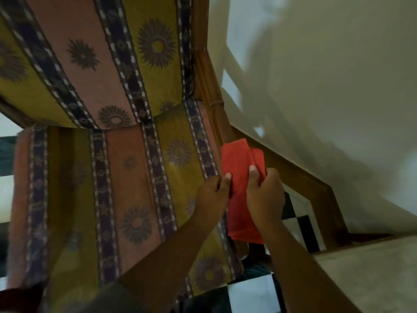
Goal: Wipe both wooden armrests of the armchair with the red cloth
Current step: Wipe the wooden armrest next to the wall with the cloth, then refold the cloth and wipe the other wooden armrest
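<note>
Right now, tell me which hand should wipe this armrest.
Right, probably. The right hand already lies on top of the cloth draped over the armrest, thumb pressing it. The left hand only pinches the cloth's edge beside the seat cushion.

Both forearms are bare to the frame's edge, the left hand [212, 197] and right hand [265, 195] ringless, with short pale fingernails; no sleeves show.

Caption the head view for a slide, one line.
Both hands, left hand and right hand, hold the red cloth on the armchair's wooden armrest beside the patterned cushion.
</note>
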Demonstrator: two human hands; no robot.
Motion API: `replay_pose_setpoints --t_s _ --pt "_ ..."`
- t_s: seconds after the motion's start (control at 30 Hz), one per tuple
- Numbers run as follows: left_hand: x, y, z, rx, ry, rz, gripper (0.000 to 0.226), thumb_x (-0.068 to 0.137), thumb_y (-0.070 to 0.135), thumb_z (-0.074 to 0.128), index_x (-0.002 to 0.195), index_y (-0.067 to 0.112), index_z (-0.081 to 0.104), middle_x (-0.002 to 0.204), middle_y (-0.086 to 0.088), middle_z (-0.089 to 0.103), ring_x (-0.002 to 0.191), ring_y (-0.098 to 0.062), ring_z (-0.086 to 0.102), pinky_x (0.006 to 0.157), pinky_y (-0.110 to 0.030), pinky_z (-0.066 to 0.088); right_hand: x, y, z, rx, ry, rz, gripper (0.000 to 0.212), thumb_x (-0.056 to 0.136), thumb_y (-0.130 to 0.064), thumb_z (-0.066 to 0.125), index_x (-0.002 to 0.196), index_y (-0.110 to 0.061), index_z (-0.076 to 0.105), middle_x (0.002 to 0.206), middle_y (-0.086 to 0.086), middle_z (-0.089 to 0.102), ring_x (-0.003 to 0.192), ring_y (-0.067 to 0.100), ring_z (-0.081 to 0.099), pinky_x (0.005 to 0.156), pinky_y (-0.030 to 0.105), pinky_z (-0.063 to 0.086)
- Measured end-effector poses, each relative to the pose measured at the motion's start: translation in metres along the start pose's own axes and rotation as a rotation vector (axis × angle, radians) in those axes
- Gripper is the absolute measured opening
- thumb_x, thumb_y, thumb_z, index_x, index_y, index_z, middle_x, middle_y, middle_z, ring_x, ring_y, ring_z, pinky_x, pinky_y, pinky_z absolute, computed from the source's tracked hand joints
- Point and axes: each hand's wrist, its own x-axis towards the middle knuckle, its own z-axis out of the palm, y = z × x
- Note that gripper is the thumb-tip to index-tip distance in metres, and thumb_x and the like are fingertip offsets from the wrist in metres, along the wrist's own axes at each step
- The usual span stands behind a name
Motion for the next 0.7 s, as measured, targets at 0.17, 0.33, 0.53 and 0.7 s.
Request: replay_pose_setpoints --t_s 0.17,0.33,0.53,0.7 --pt "-0.009 0.014 -0.007 -0.151 -0.143 -0.122 0.035 0.101 0.046 0.048 0.096 0.018 0.068 0.08 0.004 0.067 0.072 -0.011 0.065 0.061 -0.021 0.051 -0.024 -0.026 -0.006 0.202 0.0 -0.097 0.034 0.099 -0.047 0.046 0.122 -0.021 0.049 0.098 -0.006 0.058 0.081 0.009 0.059 0.071 0.027 0.048" --pt "-0.025 0.01 -0.049 -0.406 -0.14 -0.312 0.036 0.099 0.046 0.051 0.121 0.025 0.069 0.12 0.0 0.074 0.11 -0.017 0.07 0.099 -0.037 0.055 -0.053 -0.044 0.008 0.289 -0.118 -0.113 0.026 0.098 -0.048 0.046 0.12 -0.034 0.045 0.095 -0.022 0.051 0.087 -0.002 0.057 0.071 0.021 0.044" --pt "-0.067 -0.013 -0.155 -0.477 0.102 -0.343 0.042 0.097 0.043 0.055 0.13 0.02 0.065 0.13 -0.003 0.07 0.119 -0.019 0.067 0.112 -0.047 0.046 -0.124 -0.1 0.059 0.419 -0.305 -0.211 0.02 0.097 -0.035 0.055 0.112 -0.023 0.053 0.098 -0.013 0.06 0.09 0.006 0.059 0.075 0.019 0.043" --pt "-0.123 -0.031 -0.279 -0.408 0.344 -0.239 0.037 0.099 0.047 0.052 0.119 0.022 0.071 0.119 -0.004 0.075 0.113 -0.021 0.069 0.108 -0.048 0.048 -0.218 -0.176 0.112 0.544 -0.459 -0.278 0.029 0.09 -0.043 0.055 0.108 -0.02 0.057 0.098 -0.01 0.063 0.09 -0.012 0.058 0.08 0.008 0.042"
